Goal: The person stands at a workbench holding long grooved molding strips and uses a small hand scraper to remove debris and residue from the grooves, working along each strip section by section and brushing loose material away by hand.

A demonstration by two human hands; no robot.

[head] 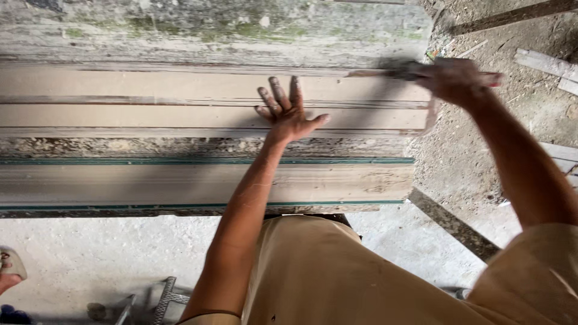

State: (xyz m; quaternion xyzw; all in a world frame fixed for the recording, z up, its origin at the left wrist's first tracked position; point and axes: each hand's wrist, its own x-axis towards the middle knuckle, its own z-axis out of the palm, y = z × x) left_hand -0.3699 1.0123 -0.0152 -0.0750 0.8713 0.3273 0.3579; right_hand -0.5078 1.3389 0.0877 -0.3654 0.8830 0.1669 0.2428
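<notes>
A long weathered wooden piece [150, 114] with stepped mouldings lies across the view, its upper bands coated in smooth tan filler. My left hand [288, 111] rests flat on the tan band near the middle, fingers spread. My right hand [453, 79] is at the piece's right end, blurred by motion, closed around a flat-bladed scraper [385, 73] whose blade lies along the top edge of the tan band. The fingers and the tool's handle are smeared and hard to make out.
Rough dirt ground [481, 150] with loose wooden strips [545, 63] lies to the right. Pale concrete floor [90, 253] shows below. A foot in a sandal [9, 271] sits at the lower left, and metal bars [162, 298] lie near the bottom edge.
</notes>
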